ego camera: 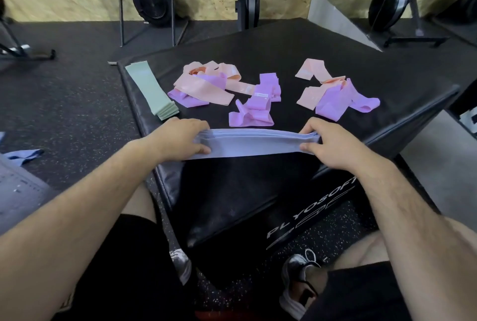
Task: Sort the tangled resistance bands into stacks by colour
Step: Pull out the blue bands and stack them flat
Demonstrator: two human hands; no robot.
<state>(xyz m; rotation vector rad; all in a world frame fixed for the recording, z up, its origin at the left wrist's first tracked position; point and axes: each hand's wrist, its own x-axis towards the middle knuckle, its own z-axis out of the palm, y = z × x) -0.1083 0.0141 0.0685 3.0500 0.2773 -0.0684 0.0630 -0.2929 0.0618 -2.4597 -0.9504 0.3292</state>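
Shorts, bare knees and grey shoes (296, 277) sit lowest in view, and above them both forearms reach to the near edge of a black box (284, 44) that carries the bands. The left hand (180, 137) and right hand (325, 142) each pinch one end of a blue stack (254, 144), fingers over the top and thumb on the near face. That stack is held at the box's near edge, between the hands. Its long axis runs straight across the view from left to right, the broad face turned toward the camera and the layered edges showing along the top. A green stack (152, 91) lies flat along the left edge of the box, its length running from the far left corner toward the left hand, so green looks finished. Blue appears nearly finished, though one blue band (24, 154) lies on the floor well to the left. Pink and purple are not yet sorted: a left tangle (206, 83) mixes both colours, a purple clump (254, 106) sits mid-box just beyond the blue stack, and a right tangle (335, 96) again knots pink with purple. By my reckoning about half the work is done, with two colours left to separate and stack.
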